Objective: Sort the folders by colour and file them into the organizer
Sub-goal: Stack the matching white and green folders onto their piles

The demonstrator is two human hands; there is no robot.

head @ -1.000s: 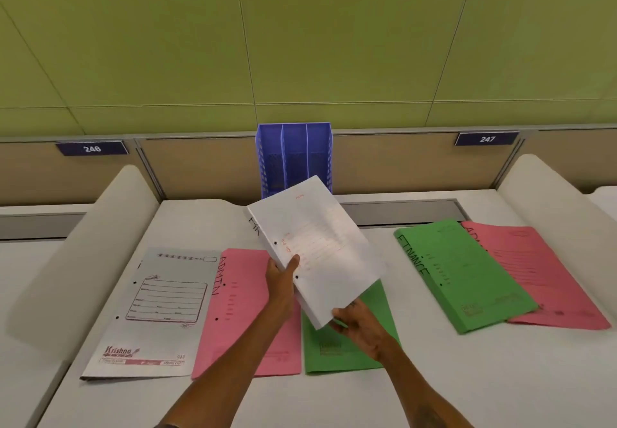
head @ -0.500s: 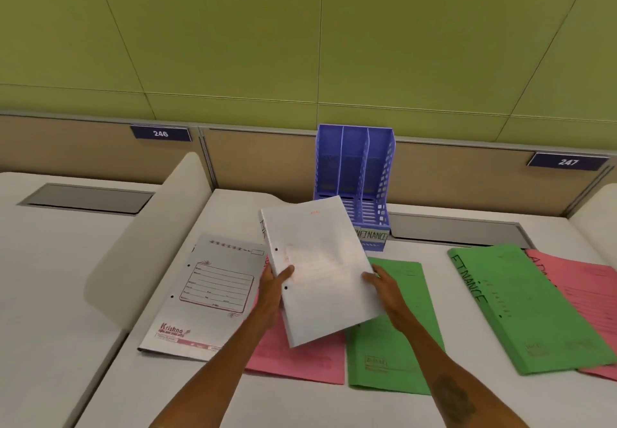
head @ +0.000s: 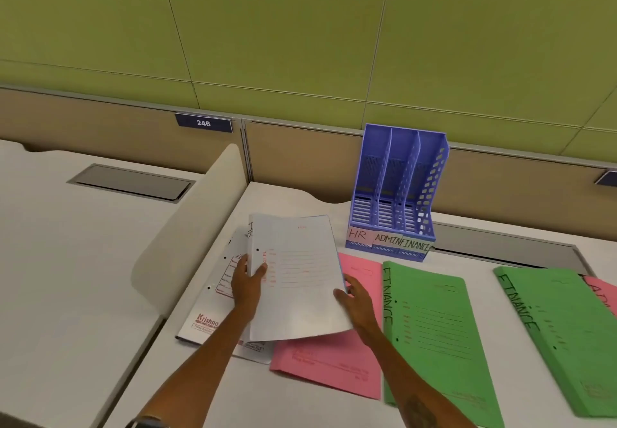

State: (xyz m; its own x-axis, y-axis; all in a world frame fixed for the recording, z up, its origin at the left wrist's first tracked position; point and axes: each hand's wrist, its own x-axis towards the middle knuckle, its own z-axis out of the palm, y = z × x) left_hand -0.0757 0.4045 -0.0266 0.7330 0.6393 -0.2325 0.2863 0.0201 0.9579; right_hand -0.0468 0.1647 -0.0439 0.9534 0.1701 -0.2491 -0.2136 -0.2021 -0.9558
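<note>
Filing has not started: all three slots of the organizer (head: pixel 397 193), labelled HR, ADMIN and FINANCE along the front, appear empty. The organizer stands at the back of the tabletop (head: pixel 300 404). One white folder (head: pixel 297 277) is in hand, tilted, in front of and to the left of the organizer. The left hand (head: pixel 248 282) has its grip closed on the punched spine edge of this folder, thumb on the cover. The right hand (head: pixel 355 297) meets the opposite edge. Whether its grip pinches that edge or only supports it from below cannot be determined. A second white folder (head: pixel 203 314) lies flat under the held one, with only its left strip and lower corner showing. A pink folder (head: pixel 334 360) lies just beside it, partly covered by the held folder. A green folder (head: pixel 430 327) marked FINANCE lies against the pink folder's right edge. A far green folder (head: pixel 561 337) lies well apart to the right and overlaps a far pink folder (head: pixel 601 290). By this count six folders remain to be filed, so the task is judged to be at an early stage. The frame edge cuts off the far pink folder and the lower part of both green folders. The handwriting on the held folder's spine is too foreshortened to read. It cannot be determined whether the held folder's lower corner rests on the pink folder or hangs clear of it.
</note>
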